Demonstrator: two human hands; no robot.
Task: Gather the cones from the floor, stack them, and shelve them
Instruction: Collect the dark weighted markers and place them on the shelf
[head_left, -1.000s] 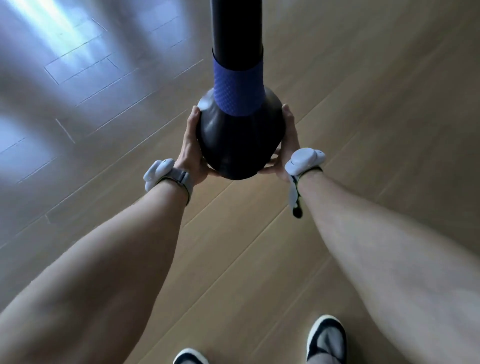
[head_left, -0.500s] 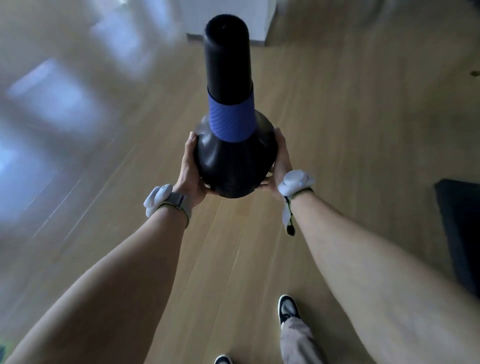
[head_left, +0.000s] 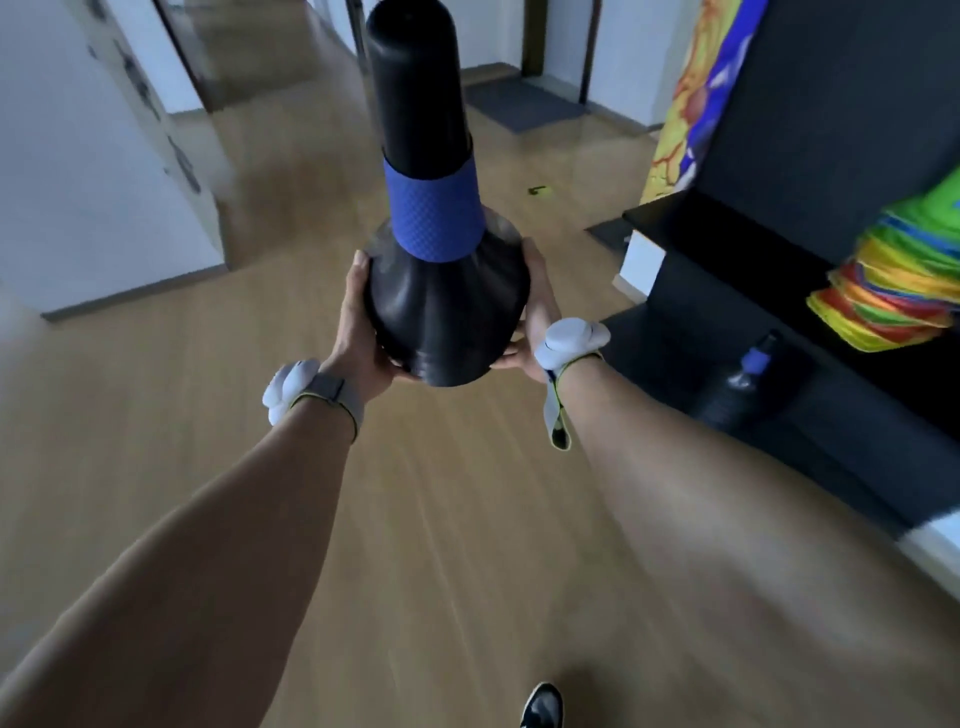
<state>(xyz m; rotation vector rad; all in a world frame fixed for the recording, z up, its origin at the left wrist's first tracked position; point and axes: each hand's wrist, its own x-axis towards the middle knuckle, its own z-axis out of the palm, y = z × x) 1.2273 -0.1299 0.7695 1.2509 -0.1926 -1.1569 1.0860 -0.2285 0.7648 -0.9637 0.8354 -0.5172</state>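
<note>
Tall black plastic cone stack with a blue textured band (head_left: 439, 218) held upright mid-air, left hand (head_left: 358, 332) and right hand (head_left: 537, 312) pressed around its flared base. Gathering and stacking look done; shelving onto the black shelf unit (head_left: 779, 270) at right remains.

The cone stack (head_left: 441, 291) hid the fingers of both the left hand (head_left: 363, 332) and the right hand (head_left: 537, 322). Motion blur smeared the floor (head_left: 441, 519). The shoe (head_left: 543, 706) was cut off at the bottom edge, and the coloured pile (head_left: 893, 275) on the shelf (head_left: 779, 249) ran off the right edge.
</note>
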